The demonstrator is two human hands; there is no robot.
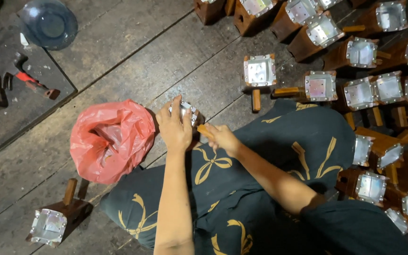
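A clear blue-tinted plastic water jug (48, 22) lies at the far left of a dark wooden plank floor (133, 52), above a red-handled tool (30, 82) resting on a separate board. Lower left, one wooden handled scoop with a square metal-lined mouth (53, 221) sits alone near the seated person's knee. Beside it, a crumpled red plastic bag (111, 140) stands open, just left of the hands. The left hand (174, 127) is cupped over a small wooden box with shiny metal lining (187, 111), fingers curled around its top and pressing it to the floor in front of the lap. The right hand (222, 138) is closed in a fist around the light wooden handle (205, 131) that sticks out of that box. The person wears dark cloth with yellow ribbon patterns (265, 156). To the right, many finished metal-lined wooden scoops (360, 92) crowd the floor in rows, one (259, 71) standing apart nearer the hands.
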